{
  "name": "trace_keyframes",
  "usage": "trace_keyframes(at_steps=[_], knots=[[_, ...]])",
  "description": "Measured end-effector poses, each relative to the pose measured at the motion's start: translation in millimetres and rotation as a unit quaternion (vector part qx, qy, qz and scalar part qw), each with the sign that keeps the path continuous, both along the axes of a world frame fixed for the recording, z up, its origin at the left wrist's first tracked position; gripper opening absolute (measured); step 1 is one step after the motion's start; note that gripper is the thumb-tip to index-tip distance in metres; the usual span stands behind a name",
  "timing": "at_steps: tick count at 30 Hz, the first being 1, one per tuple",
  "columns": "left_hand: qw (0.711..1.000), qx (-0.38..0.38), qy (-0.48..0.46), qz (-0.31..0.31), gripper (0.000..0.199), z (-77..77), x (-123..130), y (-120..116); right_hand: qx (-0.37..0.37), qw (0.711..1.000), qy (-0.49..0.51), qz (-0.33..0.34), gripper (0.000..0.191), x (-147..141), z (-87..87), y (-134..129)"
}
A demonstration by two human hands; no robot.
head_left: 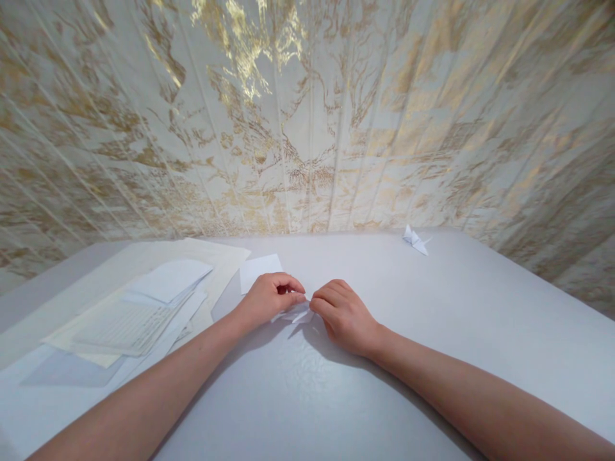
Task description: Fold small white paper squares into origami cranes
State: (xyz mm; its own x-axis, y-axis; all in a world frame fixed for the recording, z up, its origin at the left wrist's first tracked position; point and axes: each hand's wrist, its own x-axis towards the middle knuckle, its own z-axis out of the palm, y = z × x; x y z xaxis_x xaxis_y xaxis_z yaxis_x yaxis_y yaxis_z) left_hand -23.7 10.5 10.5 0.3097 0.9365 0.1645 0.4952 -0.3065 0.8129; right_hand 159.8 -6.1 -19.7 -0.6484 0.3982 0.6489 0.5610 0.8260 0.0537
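- Between the two hands, near the middle of the worktop (461, 314), is a small folded white paper (302, 316) with pointed flaps; whether it rests on the surface or is slightly raised cannot be determined.
- Right hand (348, 320): fingers curled and drawn together, pinching the paper's right side, apparently to steady a small part with precision.
- Left hand (264, 299): thumb and forefinger bowed, tips nearly meeting at the paper's upper left; whether paper is caught between them cannot be confirmed. The light, arched posture seems suited to thin material that would crease under heavier pressure.
- Both forearms come in low from the near edge, an arrangement that probably limits wobble.
- Just beyond the left hand lies a plain white sheet (257, 271), flat, presumably within easy reach.
- On the left, loose papers (166, 282) overlap unevenly, one sheet bearing lines of markings (122, 325), over a larger cream sheet (223, 251); they appear set aside from the working spot.
- At the far right edge sits a folded paper figure (415, 241), well apart, likely where forearms will not crush it.
- Surface: pale, smooth, faintly reflective, with soft shadows beneath both arms.
- Room: a whitish backdrop (312, 153) with gold patterning and vertical ridges stands directly behind; its upper part shines.
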Motion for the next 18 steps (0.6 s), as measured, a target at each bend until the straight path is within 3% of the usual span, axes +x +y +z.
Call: trace_keyframes(at_steps=[5, 18], knots=[[0.996, -0.066, -0.049, 0.022, 0.012, -1.0, 1.6, -1.2, 0.003, 1.000, -0.003, -0.005, 0.024, -0.5, -0.3, 0.1], [0.998, -0.029, -0.012, 0.048, 0.015, -0.2, 2.2, 0.5, 0.007, 1.000, 0.002, -0.004, 0.024, -1.1, -0.8, 0.0]])
